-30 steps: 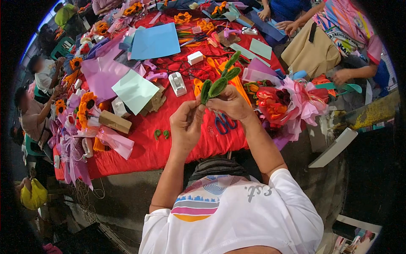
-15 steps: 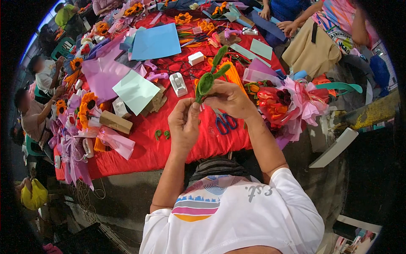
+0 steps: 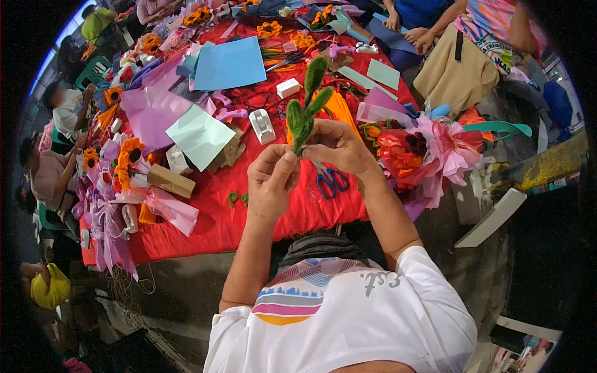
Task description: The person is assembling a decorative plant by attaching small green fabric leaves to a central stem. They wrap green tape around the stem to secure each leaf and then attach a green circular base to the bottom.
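Note:
Upright above the red-covered table (image 3: 211, 233) is a sprig of fuzzy green pipe-cleaner leaves (image 3: 301, 118), with one tall leaf and shorter ones lower down. My left hand (image 3: 272, 177) pinches its base between thumb and fingers. My right hand (image 3: 339, 146) closes on the same base from the other side, its fingertips meeting the left ones. Just under the right hand lie blue-handled scissors (image 3: 333, 182), their blades partly covered. Two small green curls (image 3: 234, 199) rest on the cloth beside my left wrist, one partly hidden by it.
A white tape dispenser (image 3: 262, 126) stands beyond my hands. Pale green sheets (image 3: 200, 135) and a blue sheet (image 3: 230, 63) lie farther left. A red flower bouquet (image 3: 404, 155) in pink wrapping sits at the right edge, sunflower bouquets (image 3: 129, 155) at the left. Other people work around the table.
The leaf sprig has turned more upright, and its lower leaves now spread apart. My left hand has shifted slightly left, partly covering a green curl. Both hands keep hold of the base.

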`<state>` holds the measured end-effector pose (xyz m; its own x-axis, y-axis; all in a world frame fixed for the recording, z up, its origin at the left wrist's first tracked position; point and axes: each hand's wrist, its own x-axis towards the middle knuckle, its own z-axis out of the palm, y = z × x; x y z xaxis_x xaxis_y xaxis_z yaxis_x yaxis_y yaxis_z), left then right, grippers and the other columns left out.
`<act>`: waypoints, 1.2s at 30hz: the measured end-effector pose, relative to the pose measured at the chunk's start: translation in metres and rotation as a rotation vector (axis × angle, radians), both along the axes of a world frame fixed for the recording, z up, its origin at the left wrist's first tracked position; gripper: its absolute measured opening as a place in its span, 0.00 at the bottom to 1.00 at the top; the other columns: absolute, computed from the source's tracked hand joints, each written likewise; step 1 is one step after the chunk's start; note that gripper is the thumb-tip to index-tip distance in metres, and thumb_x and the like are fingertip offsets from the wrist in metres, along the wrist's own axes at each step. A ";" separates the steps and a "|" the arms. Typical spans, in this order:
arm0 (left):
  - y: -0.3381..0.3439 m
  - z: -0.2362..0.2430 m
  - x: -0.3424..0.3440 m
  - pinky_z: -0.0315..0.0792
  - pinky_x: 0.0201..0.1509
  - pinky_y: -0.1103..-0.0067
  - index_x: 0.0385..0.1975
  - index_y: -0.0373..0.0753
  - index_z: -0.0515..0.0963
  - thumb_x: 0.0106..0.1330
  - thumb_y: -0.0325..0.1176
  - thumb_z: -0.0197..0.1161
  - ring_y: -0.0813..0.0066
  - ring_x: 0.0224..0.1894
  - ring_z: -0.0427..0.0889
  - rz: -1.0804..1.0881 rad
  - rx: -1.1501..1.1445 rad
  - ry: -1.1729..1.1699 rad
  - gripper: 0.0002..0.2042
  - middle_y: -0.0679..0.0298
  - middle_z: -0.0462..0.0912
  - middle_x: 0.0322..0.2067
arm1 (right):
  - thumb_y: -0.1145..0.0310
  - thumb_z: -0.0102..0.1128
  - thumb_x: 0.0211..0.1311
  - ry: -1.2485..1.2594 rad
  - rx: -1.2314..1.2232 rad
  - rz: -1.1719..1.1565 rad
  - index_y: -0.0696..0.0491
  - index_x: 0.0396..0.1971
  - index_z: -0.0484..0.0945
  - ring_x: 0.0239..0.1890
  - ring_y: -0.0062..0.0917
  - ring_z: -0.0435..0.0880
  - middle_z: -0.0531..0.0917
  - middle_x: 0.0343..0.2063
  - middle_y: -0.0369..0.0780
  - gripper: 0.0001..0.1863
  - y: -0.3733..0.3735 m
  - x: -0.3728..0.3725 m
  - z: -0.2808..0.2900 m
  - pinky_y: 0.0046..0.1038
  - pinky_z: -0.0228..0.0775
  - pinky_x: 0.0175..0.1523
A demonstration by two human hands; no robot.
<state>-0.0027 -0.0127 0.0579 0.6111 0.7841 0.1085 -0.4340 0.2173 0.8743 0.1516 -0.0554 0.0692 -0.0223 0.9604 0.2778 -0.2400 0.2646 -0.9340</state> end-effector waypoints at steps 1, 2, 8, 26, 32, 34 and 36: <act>0.000 0.000 0.000 0.52 0.17 0.90 0.31 0.36 0.71 0.61 0.31 0.54 0.89 0.15 0.61 -0.008 -0.015 -0.021 0.06 0.74 0.67 0.17 | 0.78 0.58 0.51 -0.053 0.021 -0.024 0.57 0.31 0.74 0.33 0.13 0.71 0.74 0.30 0.31 0.06 0.000 -0.002 0.003 0.17 0.64 0.39; 0.001 0.000 -0.001 0.52 0.17 0.90 0.31 0.36 0.71 0.61 0.31 0.54 0.89 0.15 0.61 -0.007 -0.014 -0.022 0.06 0.74 0.67 0.17 | 0.78 0.58 0.51 -0.106 0.043 -0.048 0.57 0.31 0.74 0.33 0.14 0.71 0.74 0.30 0.31 0.06 0.001 -0.002 0.004 0.18 0.64 0.39; 0.008 -0.002 -0.005 0.55 0.18 0.89 0.30 0.37 0.71 0.60 0.32 0.54 0.87 0.17 0.64 -0.138 -0.112 -0.069 0.05 0.70 0.69 0.19 | 0.78 0.60 0.49 -0.462 0.397 -0.182 0.57 0.28 0.74 0.34 0.15 0.71 0.73 0.26 0.33 0.06 0.009 0.008 -0.002 0.18 0.63 0.40; -0.011 0.010 0.001 0.58 0.17 0.89 0.26 0.34 0.72 0.61 0.32 0.55 0.85 0.16 0.66 0.058 -0.008 0.123 0.07 0.68 0.71 0.17 | 0.70 0.54 0.57 0.036 0.014 -0.106 0.55 0.29 0.75 0.28 0.09 0.69 0.73 0.25 0.28 0.04 0.004 -0.009 -0.015 0.15 0.61 0.33; -0.010 0.001 0.002 0.62 0.21 0.89 0.30 0.31 0.73 0.58 0.25 0.58 0.90 0.20 0.68 0.393 0.557 0.358 0.04 0.70 0.71 0.18 | 0.70 0.55 0.56 0.009 0.069 -0.216 0.53 0.28 0.74 0.23 0.06 0.65 0.70 0.21 0.27 0.03 0.010 -0.013 -0.019 0.11 0.54 0.26; -0.006 -0.002 0.004 0.61 0.22 0.90 0.29 0.32 0.73 0.58 0.25 0.57 0.90 0.20 0.67 0.491 0.736 0.370 0.03 0.70 0.71 0.18 | 0.71 0.56 0.56 -0.059 0.083 -0.263 0.53 0.28 0.74 0.23 0.06 0.64 0.70 0.21 0.26 0.03 0.009 -0.013 -0.020 0.11 0.54 0.25; -0.006 -0.001 0.007 0.60 0.21 0.90 0.29 0.32 0.73 0.58 0.24 0.57 0.90 0.20 0.66 0.479 0.658 0.316 0.03 0.71 0.71 0.17 | 0.71 0.56 0.55 -0.125 0.098 -0.307 0.53 0.29 0.74 0.22 0.06 0.64 0.69 0.20 0.26 0.03 0.006 -0.014 -0.018 0.11 0.53 0.25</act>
